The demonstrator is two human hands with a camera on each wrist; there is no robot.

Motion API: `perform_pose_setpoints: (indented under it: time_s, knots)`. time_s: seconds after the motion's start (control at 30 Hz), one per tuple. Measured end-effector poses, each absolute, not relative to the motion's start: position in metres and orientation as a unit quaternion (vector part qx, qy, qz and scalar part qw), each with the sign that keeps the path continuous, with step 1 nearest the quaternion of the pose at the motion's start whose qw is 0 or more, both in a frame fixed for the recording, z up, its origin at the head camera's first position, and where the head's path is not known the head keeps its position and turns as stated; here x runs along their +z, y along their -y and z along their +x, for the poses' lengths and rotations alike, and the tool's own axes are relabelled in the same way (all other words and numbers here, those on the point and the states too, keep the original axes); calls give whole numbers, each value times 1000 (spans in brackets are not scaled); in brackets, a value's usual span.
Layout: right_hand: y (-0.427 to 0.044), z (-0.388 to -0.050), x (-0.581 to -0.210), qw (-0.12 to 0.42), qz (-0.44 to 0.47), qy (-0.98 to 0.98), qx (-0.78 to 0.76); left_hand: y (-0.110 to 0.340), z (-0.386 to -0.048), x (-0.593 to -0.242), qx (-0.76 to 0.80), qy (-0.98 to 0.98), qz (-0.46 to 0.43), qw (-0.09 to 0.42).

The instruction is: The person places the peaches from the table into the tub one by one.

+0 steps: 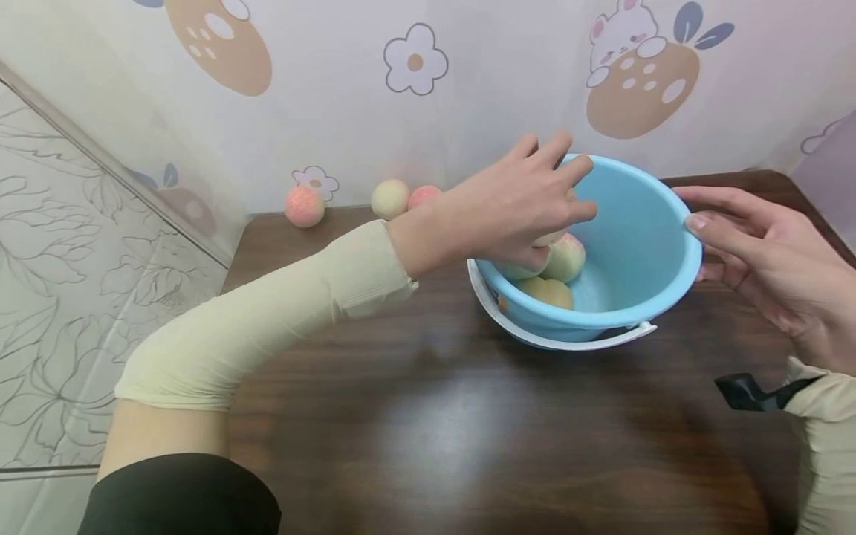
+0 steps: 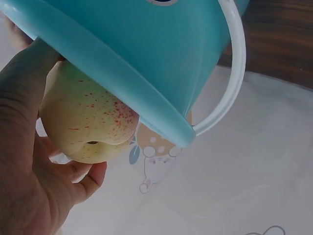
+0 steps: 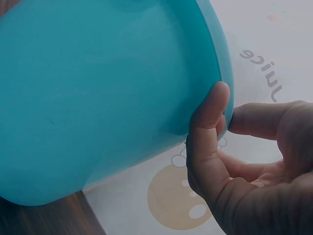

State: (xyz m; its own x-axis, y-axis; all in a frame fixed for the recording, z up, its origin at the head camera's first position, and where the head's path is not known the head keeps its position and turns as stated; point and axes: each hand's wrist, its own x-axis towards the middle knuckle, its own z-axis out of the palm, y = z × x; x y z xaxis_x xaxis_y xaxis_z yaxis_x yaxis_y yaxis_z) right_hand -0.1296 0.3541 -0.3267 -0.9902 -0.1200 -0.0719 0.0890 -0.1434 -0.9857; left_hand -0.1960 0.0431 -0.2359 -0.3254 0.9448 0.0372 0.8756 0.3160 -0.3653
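A light blue bucket (image 1: 645, 238) with a white handle (image 1: 555, 342) stands on the dark wooden table. My left hand (image 1: 515, 200) is over the bucket's left rim, its thumb and fingers round a pale yellow peach (image 2: 90, 117) with red speckles. From the head camera, that hand mostly hides the peach it holds. Inside the bucket, several peaches (image 1: 567, 258) lie against the left side. At the right, my right hand (image 1: 769, 253) pinches the rim between thumb and fingers; the right wrist view shows the thumb (image 3: 208, 117) against the bucket's outer side.
Along the table's back edge are a pink peach (image 1: 305, 206), a pale peach (image 1: 390, 199) and another pink one (image 1: 423, 196), partly behind my left forearm. A patterned wall (image 1: 468, 111) rises directly behind the table (image 1: 374, 416). White floral tiles (image 1: 60, 297) are at the left.
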Motion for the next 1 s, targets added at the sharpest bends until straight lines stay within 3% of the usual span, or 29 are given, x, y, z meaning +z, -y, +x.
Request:
perform_pose_setpoints:
  time_s: [1.0]
  knots:
    - [-355, -128, -327, 66, -20, -638, -767, -77, -194, -248, 160, 769, -618, 42]
